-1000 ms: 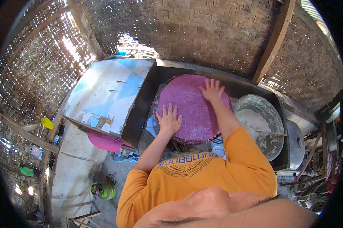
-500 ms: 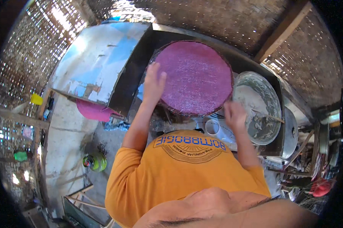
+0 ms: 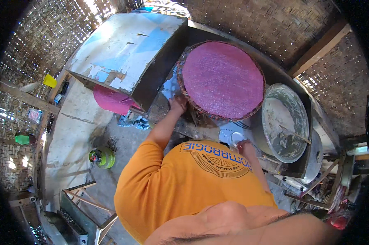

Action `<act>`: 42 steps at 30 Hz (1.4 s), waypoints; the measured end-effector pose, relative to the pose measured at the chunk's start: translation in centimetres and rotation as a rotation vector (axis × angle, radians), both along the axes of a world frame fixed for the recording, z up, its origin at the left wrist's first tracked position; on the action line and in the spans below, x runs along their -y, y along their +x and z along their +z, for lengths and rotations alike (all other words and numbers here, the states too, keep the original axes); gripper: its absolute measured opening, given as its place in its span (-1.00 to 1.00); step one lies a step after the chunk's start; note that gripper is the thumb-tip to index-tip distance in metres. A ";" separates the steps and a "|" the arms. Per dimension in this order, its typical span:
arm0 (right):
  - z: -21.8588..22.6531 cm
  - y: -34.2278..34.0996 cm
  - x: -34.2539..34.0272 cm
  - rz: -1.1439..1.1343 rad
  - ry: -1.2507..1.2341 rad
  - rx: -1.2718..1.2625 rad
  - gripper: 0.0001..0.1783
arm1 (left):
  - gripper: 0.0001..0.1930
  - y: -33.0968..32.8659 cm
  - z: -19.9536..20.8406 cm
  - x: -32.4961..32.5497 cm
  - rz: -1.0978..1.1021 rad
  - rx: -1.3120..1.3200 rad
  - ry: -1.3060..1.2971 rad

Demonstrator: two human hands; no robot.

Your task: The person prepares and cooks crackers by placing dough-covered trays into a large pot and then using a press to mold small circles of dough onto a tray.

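A round woven tray (image 3: 180, 77) carries a wide, flat pink-purple layer (image 3: 223, 79) that looks moist and grainy. My left hand (image 3: 178, 105) is at the tray's near left edge, low beside the bench, its fingers partly spread with nothing visible in them. On the near side of the tray stands a white cup (image 3: 236, 138). My right hand (image 3: 245, 148) is at the cup's right side, fingers curled against it; the far fingers are partly hidden. To the right, a large metal basin (image 3: 270, 134) holds pale thick batter (image 3: 280, 116) with a stick (image 3: 294, 134) lying in it.
A blue-and-white box-like cover (image 3: 127, 49) stands left of the tray, with a pink round sheet (image 3: 111, 100) showing under it. A green gas cylinder (image 3: 106, 157) sits on the floor at left. A metal lid (image 3: 315, 157) leans beyond the basin. Woven walls surround the bench.
My left hand has dropped from the tray's left rim to below its near edge. My right hand has moved down from beside the tray to the white cup. The view has shifted slightly.
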State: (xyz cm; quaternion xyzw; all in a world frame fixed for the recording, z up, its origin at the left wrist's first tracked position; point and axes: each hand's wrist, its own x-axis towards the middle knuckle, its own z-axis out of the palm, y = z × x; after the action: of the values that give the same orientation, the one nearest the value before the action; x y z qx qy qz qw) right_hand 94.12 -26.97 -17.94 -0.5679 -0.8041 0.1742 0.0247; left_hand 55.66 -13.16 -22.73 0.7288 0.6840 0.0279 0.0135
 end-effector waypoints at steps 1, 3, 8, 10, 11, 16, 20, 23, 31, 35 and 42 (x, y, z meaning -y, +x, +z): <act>1.6 -0.5 -0.2 -0.009 0.000 -0.004 -0.76 | -0.55 -0.1 2.0 0.5 -0.009 -0.004 0.000; 9.0 -2.5 -0.8 -0.006 -0.224 -0.257 -0.78 | -0.52 -0.8 6.3 2.7 0.162 0.121 -0.469; 21.5 -6.7 -3.2 0.336 -0.006 -0.521 -0.86 | -0.40 -6.1 6.0 8.5 -0.069 0.843 -0.369; 21.9 -9.1 -5.0 0.382 0.166 -0.484 -0.88 | -0.41 -6.0 7.1 10.9 0.006 1.059 -0.317; 21.1 -10.2 -6.1 0.403 0.270 -0.465 -0.88 | -0.42 -5.9 6.8 11.2 -0.016 1.107 -0.228; 16.6 -13.1 -10.8 0.551 0.393 -0.314 -0.87 | -0.45 -4.0 13.7 12.1 0.041 1.256 -0.108; 16.2 -12.8 -11.4 0.558 0.375 -0.209 -0.71 | -0.44 -1.8 23.1 13.2 0.200 1.422 -0.138; 18.4 -13.4 -9.9 0.521 0.413 -0.295 -0.59 | -0.50 -1.1 24.9 13.9 0.252 1.632 0.130; 21.5 -17.9 -7.9 0.054 -1.140 -1.288 -0.25 | -0.80 2.1 24.2 5.9 -0.085 0.555 0.866; 23.3 -14.9 -10.2 -0.209 -1.043 -1.348 -0.30 | -0.58 3.8 26.8 4.0 -0.182 0.457 0.390; 23.2 -11.5 -13.3 -0.013 -1.109 -1.149 -0.30 | -0.27 0.3 30.3 -3.9 -0.773 2.460 -0.348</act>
State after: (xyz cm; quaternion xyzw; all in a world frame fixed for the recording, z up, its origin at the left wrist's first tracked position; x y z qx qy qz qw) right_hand 82.59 -13.63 5.31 -0.3233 -0.4585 0.8140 0.1503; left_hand 56.00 -9.30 7.58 0.3629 -0.0351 0.5795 0.7289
